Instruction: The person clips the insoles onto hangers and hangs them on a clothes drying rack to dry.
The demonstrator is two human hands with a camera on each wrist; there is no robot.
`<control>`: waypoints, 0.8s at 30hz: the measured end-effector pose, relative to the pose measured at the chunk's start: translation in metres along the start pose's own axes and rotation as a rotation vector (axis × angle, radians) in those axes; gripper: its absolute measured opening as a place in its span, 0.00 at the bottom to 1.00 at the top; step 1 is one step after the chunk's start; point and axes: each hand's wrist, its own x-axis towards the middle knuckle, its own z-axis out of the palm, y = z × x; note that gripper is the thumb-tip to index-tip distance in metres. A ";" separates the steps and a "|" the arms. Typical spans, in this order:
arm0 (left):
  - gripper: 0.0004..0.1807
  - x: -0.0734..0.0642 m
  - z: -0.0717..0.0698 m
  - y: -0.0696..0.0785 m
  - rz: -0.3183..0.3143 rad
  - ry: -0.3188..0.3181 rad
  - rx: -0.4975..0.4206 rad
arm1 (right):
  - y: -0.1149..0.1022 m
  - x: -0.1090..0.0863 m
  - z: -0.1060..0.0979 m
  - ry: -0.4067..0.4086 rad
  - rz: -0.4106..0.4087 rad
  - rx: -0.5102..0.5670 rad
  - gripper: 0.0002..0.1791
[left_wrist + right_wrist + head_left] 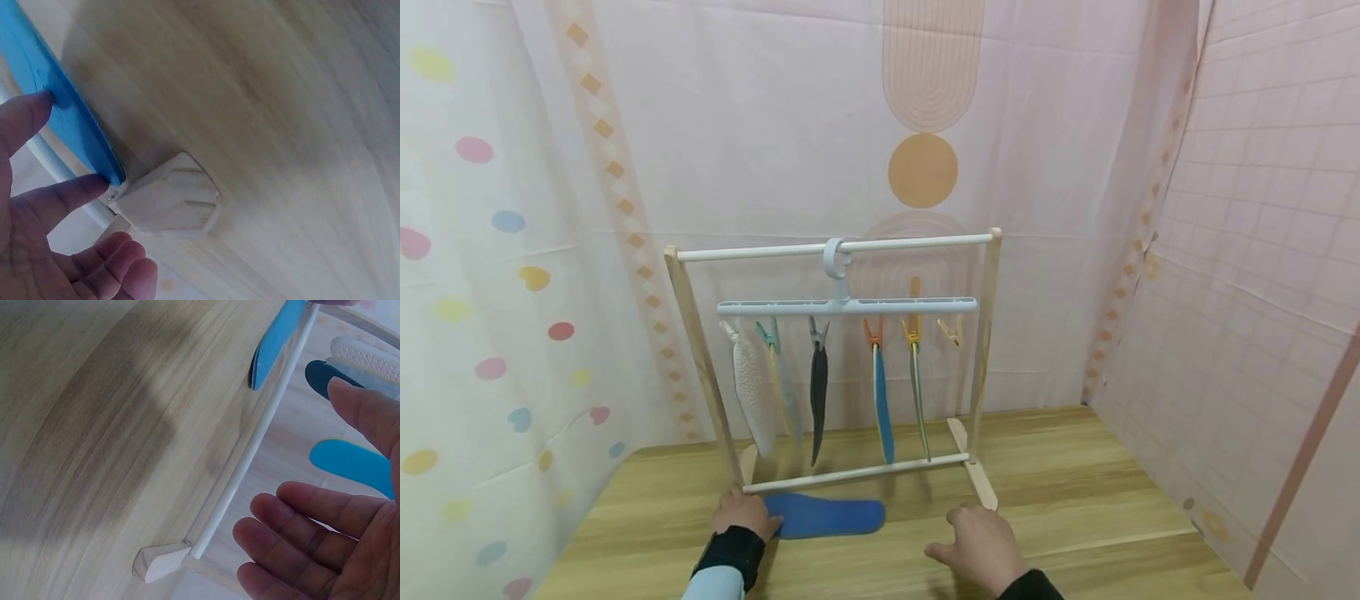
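My left hand (745, 512) is at the left end of a blue insole (827, 516), which lies on the table in front of the drying rack. In the left wrist view the thumb touches the insole's face and the index finger meets its end, pinching it; the other fingers curl loosely. Near the rack's right foot, my right hand (980, 544) hovers over the table with fingers relaxed and holds nothing. From the pale blue hanger (895, 307) hang a white fleecy insole (748, 396), a dark insole (819, 408) and a blue insole (883, 408), each clipped by a peg.
The hanger hooks over the white top bar (752, 252) of a wooden-sided rack. A yellow peg (913, 332) holds a thin greenish insole (919, 400), and a pale yellow peg (951, 333) hangs without one. The rack's right foot (976, 475) stands near my right hand. Patterned curtains surround the wooden table.
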 end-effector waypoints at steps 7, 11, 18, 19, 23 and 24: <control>0.32 0.004 0.001 0.006 0.023 -0.038 0.015 | 0.000 0.001 -0.001 0.002 0.006 0.005 0.27; 0.31 0.007 0.005 0.007 0.022 -0.016 0.022 | 0.000 0.001 0.000 0.004 -0.001 0.004 0.27; 0.31 0.007 0.008 0.009 0.010 -0.015 -0.003 | 0.002 0.000 0.001 0.002 0.000 0.007 0.27; 0.31 0.007 0.008 0.010 0.012 -0.022 -0.002 | 0.002 0.001 0.001 0.002 0.001 0.007 0.27; 0.31 0.004 0.005 0.011 0.032 -0.048 0.011 | 0.003 0.001 0.002 -0.004 0.007 0.012 0.27; 0.31 0.003 0.004 0.012 0.037 -0.053 0.016 | 0.003 0.001 0.002 -0.006 0.009 0.013 0.27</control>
